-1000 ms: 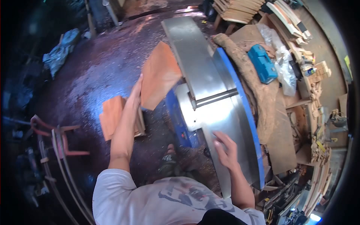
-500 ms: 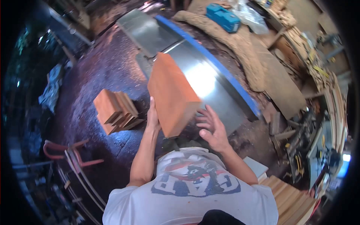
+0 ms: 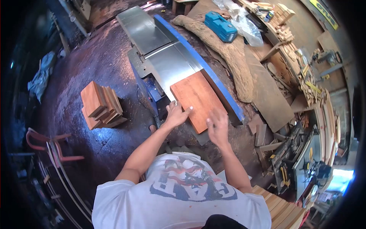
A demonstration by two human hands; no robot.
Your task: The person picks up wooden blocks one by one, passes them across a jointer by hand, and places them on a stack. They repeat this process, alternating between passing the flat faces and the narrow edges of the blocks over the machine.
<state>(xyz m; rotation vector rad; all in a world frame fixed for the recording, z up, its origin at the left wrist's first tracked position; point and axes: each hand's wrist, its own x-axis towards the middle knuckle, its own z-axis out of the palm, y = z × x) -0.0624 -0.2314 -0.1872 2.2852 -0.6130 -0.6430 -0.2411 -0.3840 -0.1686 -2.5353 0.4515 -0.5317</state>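
Observation:
A thick reddish-brown wooden board lies flat on the metal bed of a jointer, close to its blue fence. My left hand grips the board's left edge, thumb on top and fingers along the side. Over the near right corner of the board is my right hand, its fingers apart and a little blurred. Whether it presses on the wood is hard to see. To the left, a stack of similar wooden boards rests on the dark floor.
Beyond the fence are a rough log slab and a teal tool case. A red chair frame stands at the left. Wood strips lie at the lower right, near clamps and offcuts.
The board, earlier held tilted up in the air by my left hand, is now down flat on the jointer bed. My right hand has come in over its near end.

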